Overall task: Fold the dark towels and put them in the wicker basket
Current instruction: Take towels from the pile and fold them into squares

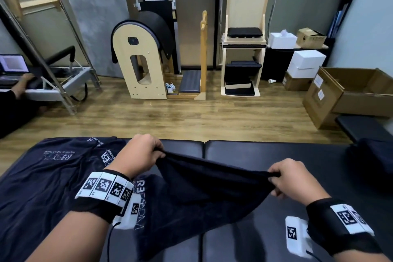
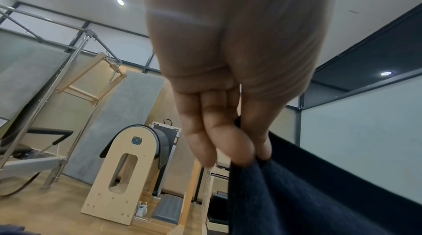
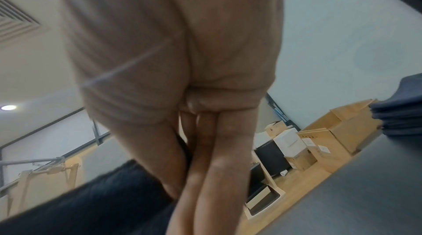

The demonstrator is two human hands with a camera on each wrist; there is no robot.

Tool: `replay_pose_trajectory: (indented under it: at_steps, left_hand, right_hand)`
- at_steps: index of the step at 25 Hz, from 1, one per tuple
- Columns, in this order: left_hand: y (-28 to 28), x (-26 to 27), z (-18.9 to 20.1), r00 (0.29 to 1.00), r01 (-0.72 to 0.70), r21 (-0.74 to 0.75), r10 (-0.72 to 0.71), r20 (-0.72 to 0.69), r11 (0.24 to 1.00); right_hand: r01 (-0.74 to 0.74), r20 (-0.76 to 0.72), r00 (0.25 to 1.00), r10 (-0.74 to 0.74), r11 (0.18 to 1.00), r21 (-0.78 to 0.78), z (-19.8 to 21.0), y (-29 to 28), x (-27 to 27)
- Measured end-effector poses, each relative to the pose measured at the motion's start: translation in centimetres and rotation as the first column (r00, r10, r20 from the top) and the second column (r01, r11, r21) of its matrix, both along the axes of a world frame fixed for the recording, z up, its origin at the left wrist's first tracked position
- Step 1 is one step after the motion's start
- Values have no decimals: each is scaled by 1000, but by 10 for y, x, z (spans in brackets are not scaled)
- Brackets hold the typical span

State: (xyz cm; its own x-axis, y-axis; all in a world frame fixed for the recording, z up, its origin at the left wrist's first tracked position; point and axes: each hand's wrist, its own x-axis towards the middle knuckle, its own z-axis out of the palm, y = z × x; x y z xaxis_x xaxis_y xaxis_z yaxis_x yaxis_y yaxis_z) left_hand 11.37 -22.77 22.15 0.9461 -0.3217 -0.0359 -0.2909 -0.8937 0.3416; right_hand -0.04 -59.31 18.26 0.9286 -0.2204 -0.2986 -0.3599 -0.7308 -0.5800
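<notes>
While the left hand (image 1: 142,153) and right hand (image 1: 291,178) each pinch an upper corner, the dark towel (image 1: 204,185) hangs stretched between them above the padded counter (image 1: 276,155), more towels (image 1: 49,176) spread at nine o'clock.

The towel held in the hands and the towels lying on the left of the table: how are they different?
The held towel is lifted and stretched between the left hand and right hand; the lying towels rest spread and rumpled on the padded table. The lying towels show white lettering; the held towel's raised part shows none. Both are dark fabric.
</notes>
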Motion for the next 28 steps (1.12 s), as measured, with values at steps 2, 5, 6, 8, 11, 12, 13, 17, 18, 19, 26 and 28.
replay_pose_trajectory:
  at_steps: [2,5,6,8,11,12,13,17,18,19,26,28]
  left_hand:
    - [1,3,-3,997,8,-23,-10,-76,1000]
    - [-3,5,-14,982,11,-135,-36,-186,991]
    - [-3,9,-19,980,-2,-178,-33,-194,984]
    - [-3,19,-27,975,-37,-235,-16,-221,971]
    - [-2,39,-44,977,-6,-172,-30,-209,985]
    - [-3,43,-49,973,-3,-153,-32,-227,988]
    - [-3,49,-55,967,3,-144,-40,-250,990]
    - [-14,95,-53,964,-27,-157,-16,-267,987]
    - [-21,112,-41,975,-61,-196,17,-220,979]
    - [-27,129,-21,987,-106,-247,72,-144,963]
    - [-11,180,174,762,38,-584,355,542,811]
    - [6,168,190,717,70,-579,363,595,812]
  right_hand:
    - [-75,-113,991,72,997,-29,2,10,1]
    - [-115,-143,982,126,990,83,-10,24,1]
    - [-121,-135,982,133,988,94,-14,26,2]
    - [-159,-151,974,170,984,79,-20,25,4]
    - [-168,-253,951,180,983,69,-29,21,8]
    - [-140,-286,945,158,987,85,-33,19,10]
    - [-109,-312,940,137,989,104,-37,18,14]
    - [63,-253,967,-23,987,148,-35,10,67]
    - [115,-161,983,-91,982,148,-26,4,91]
    - [164,-25,986,-162,971,172,-15,-4,120]
    - [209,787,482,-385,923,323,183,15,203]
    - [143,849,389,-359,933,329,206,25,190]
